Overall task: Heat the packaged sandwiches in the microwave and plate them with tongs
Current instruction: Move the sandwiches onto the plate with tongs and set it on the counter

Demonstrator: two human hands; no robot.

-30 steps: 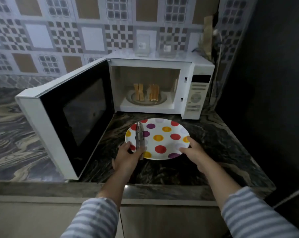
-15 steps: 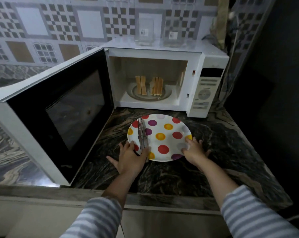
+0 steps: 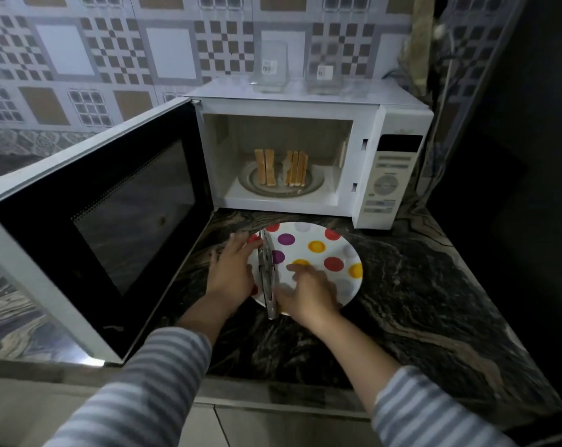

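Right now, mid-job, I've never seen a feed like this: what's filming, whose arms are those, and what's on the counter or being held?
There is no machine. A camera worn on a person's head looks forward and down, so the striped sleeves are that person's own arms. On the dark counter stands a white microwave with its door swung open; sandwiches stand upright on its turntable. In front lies a dotted plate with metal tongs resting across it. The left hand lies at the plate's left edge, the right hand over its near side beside the tongs. Neither hand clearly grips anything yet.
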